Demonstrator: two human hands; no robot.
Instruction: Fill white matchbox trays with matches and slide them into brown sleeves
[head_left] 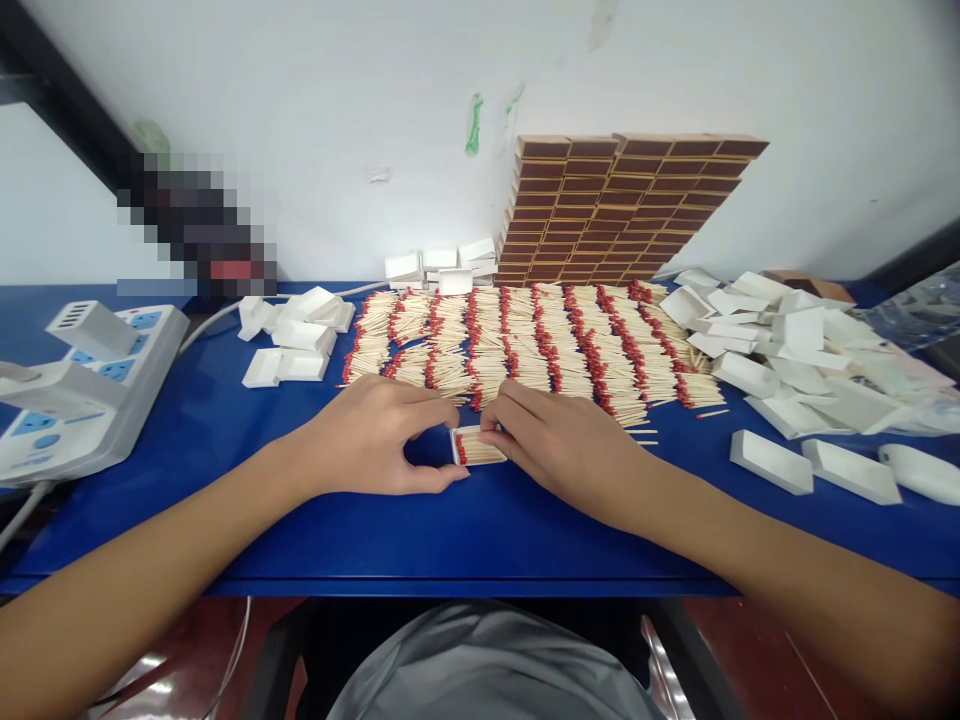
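Note:
A small white matchbox tray (455, 447) lies on the blue table, with red-headed matches (480, 446) side by side in it. My left hand (375, 435) curves around the tray's left end, thumb and forefinger gripping its near and far corners. Over the right end, my right hand (559, 440) has its fingers pinched together on the matches; its fingertips hide that end. Just beyond my hands, loose matches (495, 335) are spread in several rows, heads mostly lined up in red bands. A few single matches (646, 436) lie to the right of my right hand.
Empty white trays are heaped at right (802, 340) and clustered at left (300, 330). A tall stack of brown-sided matchboxes (600, 210) stands against the wall. A white power strip (135, 400) with plugs sits at far left. The table's front edge (480, 588) is near me.

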